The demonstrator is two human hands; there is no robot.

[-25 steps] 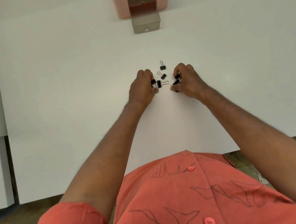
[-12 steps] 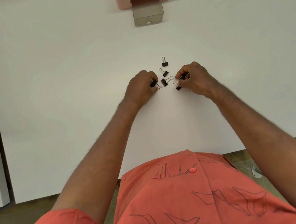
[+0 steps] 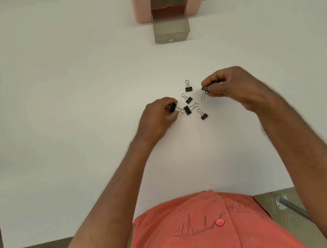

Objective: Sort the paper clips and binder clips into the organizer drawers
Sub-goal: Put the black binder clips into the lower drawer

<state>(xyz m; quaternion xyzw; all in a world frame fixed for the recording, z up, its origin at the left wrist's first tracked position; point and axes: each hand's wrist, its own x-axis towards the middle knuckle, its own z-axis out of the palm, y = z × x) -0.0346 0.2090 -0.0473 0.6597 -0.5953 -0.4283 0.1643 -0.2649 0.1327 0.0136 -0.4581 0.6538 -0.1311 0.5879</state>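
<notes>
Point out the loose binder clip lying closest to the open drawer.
The binder clip at the far end of the cluster, handle pointing toward the drawer; the other three loose ones lie nearer the person.

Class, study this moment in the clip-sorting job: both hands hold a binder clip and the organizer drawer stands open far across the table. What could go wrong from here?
1. The right hand pinches its binder clip only at the fingertips; on the long reach to the open drawer it may slip.
2. The left hand's clip lies against a loose clip; lifting might drag that one along.
3. The drawer juts out unsupported; a careless drop could miss it.
</notes>
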